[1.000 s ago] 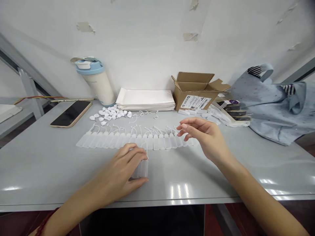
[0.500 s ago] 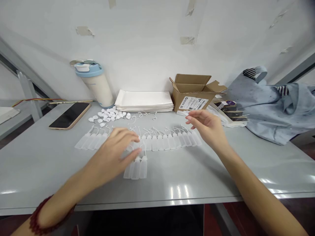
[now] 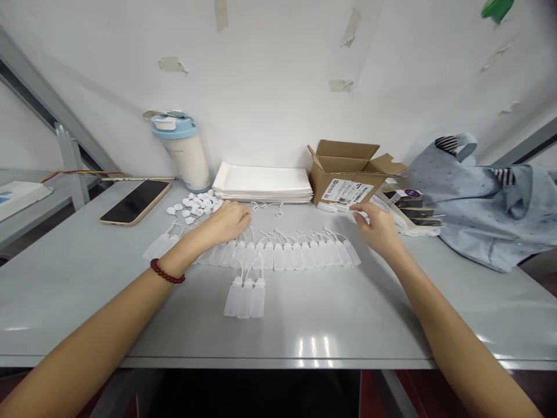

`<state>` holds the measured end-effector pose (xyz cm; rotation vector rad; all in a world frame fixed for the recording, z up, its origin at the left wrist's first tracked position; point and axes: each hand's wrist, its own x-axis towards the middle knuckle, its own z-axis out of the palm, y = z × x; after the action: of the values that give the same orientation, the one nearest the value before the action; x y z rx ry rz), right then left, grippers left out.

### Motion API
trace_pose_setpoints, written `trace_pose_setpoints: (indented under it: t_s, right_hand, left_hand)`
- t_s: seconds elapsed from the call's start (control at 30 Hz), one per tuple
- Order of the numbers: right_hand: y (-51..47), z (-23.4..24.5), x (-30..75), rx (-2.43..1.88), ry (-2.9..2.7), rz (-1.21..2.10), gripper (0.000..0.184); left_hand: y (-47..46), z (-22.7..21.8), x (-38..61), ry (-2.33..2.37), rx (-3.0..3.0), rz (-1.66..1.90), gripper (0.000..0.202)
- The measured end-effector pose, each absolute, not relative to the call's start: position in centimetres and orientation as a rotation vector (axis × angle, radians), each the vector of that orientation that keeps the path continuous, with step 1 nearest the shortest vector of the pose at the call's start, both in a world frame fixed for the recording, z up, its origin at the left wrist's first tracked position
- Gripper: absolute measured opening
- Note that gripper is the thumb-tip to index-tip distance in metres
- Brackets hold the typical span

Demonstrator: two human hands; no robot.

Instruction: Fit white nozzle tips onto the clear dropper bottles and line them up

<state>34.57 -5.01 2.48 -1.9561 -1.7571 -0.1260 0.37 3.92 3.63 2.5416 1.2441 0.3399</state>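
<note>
My left hand [image 3: 230, 222] is low over the table behind the bottle row, its fingers curled together beside white cords [image 3: 267, 206] and a heap of small white caps [image 3: 195, 204]. Whatever lies under its fingertips is hidden. Thumb and index finger of my right hand [image 3: 378, 227] close at the end of a small translucent bottle [image 3: 343, 208], in front of the cardboard box [image 3: 346, 188]. A second such bottle [image 3: 325, 207] lies just left of it. Several corded translucent bottles [image 3: 287, 255] form a row; three more bottles [image 3: 246, 299] lie nearer me.
Along the wall stand a blue-lidded tumbler [image 3: 185, 157] and a stack of white envelopes [image 3: 263, 184]. A phone [image 3: 136, 203] lies at the left. Dark packages [image 3: 411, 209] and a light-blue cloth bag [image 3: 483, 203] are at the right.
My left hand has moved away from me, from over the three near bottles to beside the caps and cords. My right hand has shifted slightly right along the box front. The view has shifted slightly.
</note>
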Motion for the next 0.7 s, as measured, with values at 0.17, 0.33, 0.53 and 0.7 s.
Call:
trace_pose_setpoints:
  t_s: [0.17,0.33,0.53,0.7]
  right_hand:
    - [-4.6,2.4,36.4,-2.109,-1.687,-0.149,0.018]
    - [-5.0,2.7,39.4,-2.304,-1.601,-0.105,0.018]
    - [-5.4,2.6,41.4,-2.368,-1.651,-0.010,0.018]
    - [-5.3,2.6,40.7,-2.390,-1.707,0.055,0.017]
  left_hand:
    - [3.3,3.5,0.2,1.200,2.617,0.271,0.028]
    - [3.0,3.3,0.3,1.210,2.591,0.321,0.027]
    - [2.4,3.7,0.4,1.256,2.431,0.486,0.026]
    - [1.8,4.6,0.4,1.288,2.185,0.726,0.036]
